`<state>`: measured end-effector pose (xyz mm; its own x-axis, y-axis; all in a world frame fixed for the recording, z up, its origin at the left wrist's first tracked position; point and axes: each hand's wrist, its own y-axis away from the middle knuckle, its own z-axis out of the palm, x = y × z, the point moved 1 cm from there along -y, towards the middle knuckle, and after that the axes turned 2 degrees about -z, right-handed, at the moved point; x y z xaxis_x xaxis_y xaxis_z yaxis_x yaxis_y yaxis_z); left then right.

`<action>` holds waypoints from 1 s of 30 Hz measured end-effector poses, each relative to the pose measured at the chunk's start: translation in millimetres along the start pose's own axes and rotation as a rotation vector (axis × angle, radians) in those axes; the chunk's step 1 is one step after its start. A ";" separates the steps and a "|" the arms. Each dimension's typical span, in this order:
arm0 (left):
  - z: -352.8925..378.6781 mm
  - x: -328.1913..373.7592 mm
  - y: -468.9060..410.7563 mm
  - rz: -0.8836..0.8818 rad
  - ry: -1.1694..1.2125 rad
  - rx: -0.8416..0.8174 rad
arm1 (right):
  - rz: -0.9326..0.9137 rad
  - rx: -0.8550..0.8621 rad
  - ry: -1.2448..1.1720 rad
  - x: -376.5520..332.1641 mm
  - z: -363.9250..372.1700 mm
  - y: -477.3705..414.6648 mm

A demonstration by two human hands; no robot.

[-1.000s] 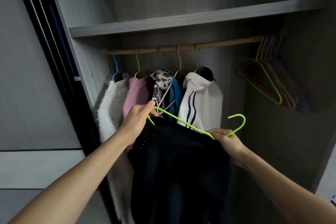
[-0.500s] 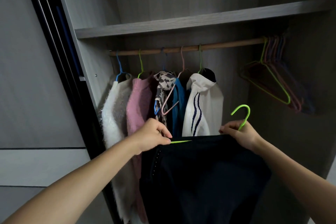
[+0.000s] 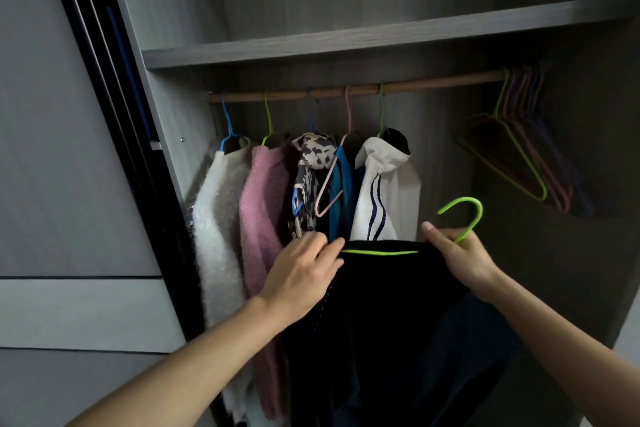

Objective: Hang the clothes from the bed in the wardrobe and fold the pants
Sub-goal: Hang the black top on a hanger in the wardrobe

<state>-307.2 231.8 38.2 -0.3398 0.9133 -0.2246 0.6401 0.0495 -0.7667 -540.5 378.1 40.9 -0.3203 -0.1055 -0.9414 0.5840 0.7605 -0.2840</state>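
Evidently right hand (image 3: 464, 263) grips green hanger (image 3: 464, 200), hook free for the rail (image 3: 433, 84); left hand (image 3: 301, 274), fingers straight, steadies dark garment (image 3: 398, 305)

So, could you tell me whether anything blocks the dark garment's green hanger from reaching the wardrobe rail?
Nothing visible does: the green hanger is held below a bare stretch of rail, between the white striped top and the empty hangers at the right.

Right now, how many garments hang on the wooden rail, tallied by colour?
White: 2 (fuzzy knit sweater, navy-striped jacket)
Pink: 1 (ribbed knit sweater)
Black-and-white patterned: 1 (thin fabric garment)
Blue: 1 (teal-blue top)
Total: 5
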 end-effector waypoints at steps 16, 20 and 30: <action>-36.1 -51.8 -37.7 -0.704 0.587 0.096 | -0.066 -0.045 0.302 3.0 -35.1 -6.3; -45.6 -46.0 -61.3 -0.576 0.471 0.038 | -0.072 -0.126 0.275 -2.0 -19.7 0.5; -26.9 -52.5 -47.9 -0.512 0.360 -0.097 | 0.076 -0.170 -0.064 -16.6 11.0 12.1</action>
<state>-301.5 192.3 103.0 -0.3773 0.8419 0.3857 0.5231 0.5375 -0.6614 -519.9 381.9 51.1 -0.2293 -0.0802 -0.9700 0.4682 0.8646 -0.1821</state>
